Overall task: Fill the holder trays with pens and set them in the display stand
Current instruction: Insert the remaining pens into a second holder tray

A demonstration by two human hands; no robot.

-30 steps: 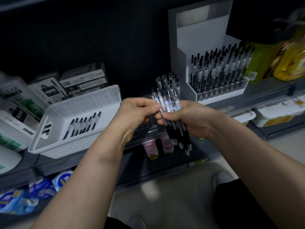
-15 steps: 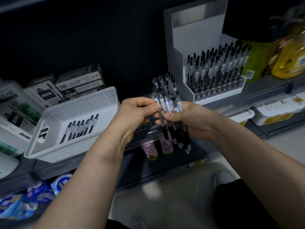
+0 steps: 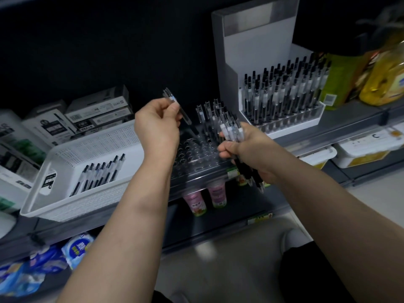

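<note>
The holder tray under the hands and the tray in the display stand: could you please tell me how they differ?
The holder tray is mostly empty holes, with pens only along its back; the stand's tray is packed with pens. The holder tray lies on the shelf edge; the stand's tray sits inside the white display stand. Both hold pens upright.

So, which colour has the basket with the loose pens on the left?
The basket is white, with small holes in its walls; the head view shows it.

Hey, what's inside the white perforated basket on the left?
A row of pens lies side by side on the floor of the white basket. Its near wall hides the front strip of floor.
</note>
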